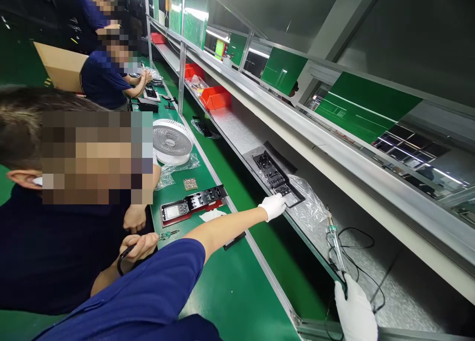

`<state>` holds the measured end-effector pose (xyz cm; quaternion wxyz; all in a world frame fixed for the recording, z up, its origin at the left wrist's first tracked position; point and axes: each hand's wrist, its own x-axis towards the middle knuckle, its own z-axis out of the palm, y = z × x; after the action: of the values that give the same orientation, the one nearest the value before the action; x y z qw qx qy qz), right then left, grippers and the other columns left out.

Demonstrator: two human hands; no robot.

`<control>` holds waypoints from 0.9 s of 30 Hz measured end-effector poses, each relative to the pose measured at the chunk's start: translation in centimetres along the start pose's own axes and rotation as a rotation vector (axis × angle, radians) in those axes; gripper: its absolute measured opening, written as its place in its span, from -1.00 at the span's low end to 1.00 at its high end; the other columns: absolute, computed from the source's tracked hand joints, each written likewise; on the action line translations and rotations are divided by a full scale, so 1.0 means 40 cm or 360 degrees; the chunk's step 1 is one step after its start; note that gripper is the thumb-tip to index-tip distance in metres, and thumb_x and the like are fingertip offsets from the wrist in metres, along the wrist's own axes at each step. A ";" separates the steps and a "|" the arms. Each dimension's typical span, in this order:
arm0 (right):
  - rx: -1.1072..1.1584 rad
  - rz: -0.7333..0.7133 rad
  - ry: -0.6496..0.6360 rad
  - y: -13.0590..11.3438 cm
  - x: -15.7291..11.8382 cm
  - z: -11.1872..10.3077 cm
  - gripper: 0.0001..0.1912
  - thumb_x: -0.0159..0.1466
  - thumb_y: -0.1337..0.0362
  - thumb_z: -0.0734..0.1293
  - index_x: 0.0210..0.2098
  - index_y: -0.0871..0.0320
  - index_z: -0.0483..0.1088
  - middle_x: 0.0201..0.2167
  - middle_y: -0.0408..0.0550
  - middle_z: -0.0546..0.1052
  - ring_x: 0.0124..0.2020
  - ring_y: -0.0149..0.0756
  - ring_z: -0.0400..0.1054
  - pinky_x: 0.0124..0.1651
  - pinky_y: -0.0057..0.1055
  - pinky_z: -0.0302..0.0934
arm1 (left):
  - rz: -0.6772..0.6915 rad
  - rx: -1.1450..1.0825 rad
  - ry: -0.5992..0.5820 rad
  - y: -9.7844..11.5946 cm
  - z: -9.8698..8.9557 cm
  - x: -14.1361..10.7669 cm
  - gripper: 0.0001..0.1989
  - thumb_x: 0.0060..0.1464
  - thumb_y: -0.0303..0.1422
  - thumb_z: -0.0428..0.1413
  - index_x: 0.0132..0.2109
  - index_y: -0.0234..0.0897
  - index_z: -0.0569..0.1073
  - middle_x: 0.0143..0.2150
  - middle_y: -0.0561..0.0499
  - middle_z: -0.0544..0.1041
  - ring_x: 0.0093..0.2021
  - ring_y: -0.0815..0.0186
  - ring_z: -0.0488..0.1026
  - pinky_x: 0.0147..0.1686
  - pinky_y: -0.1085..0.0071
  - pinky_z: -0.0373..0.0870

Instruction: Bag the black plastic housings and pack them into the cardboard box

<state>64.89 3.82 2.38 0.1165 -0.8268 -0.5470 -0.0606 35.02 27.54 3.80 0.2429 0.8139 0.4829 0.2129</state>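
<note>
My left hand, in a white glove, reaches across to the shelf. Its fingers close on the near end of a black plastic housing lying there. Crumpled clear plastic wrap sits against the housing's right side. At the lower right, my right hand, also gloved in white, grips the rear end of a soldering iron with a clear and green handle, its tip pointing up and away. A black cable loops beside the iron on the shelf.
At left, a co-worker's hand holds another soldering iron over the green bench. Before them lie a black housing on a red fixture and a metal sponge. Beyond are a white fan and red bins.
</note>
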 end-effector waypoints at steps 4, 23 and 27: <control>0.0009 -0.0014 0.0010 -0.008 -0.018 -0.010 -0.20 0.32 -0.13 -0.02 0.21 0.34 0.38 0.20 0.33 0.46 0.21 0.23 0.35 0.20 0.08 0.28 | 0.0011 0.0006 0.0010 0.000 0.006 -0.003 -0.65 0.37 -0.17 0.01 0.13 -0.27 0.45 0.13 -0.16 0.46 0.01 0.16 0.49 -0.03 0.12 0.51; 0.0149 0.0008 -0.0055 -0.026 -0.116 0.003 -0.29 0.33 -0.04 0.07 0.22 0.35 0.39 0.20 0.28 0.48 0.20 0.11 0.38 0.29 0.00 0.22 | -0.0126 -0.0098 0.0012 0.014 0.000 -0.095 -0.45 0.27 -0.29 -0.01 0.38 -0.13 0.21 0.15 -0.18 0.49 0.04 0.04 0.53 -0.04 0.17 0.48; 0.0213 0.0032 -0.0066 -0.079 -0.179 -0.010 -0.42 0.35 0.14 0.14 0.21 0.38 0.41 0.21 0.28 0.48 0.21 0.02 0.38 0.33 -0.07 0.20 | -0.0194 -0.0220 0.0040 0.024 0.014 -0.140 -0.39 0.30 -0.26 -0.08 0.44 -0.19 0.09 0.23 -0.24 0.42 0.17 0.01 0.47 0.07 0.16 0.44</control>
<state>59.18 -1.48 1.51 0.1608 -0.8236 -0.5439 -0.0055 33.49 22.05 3.30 0.3049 0.7616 0.5186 0.2408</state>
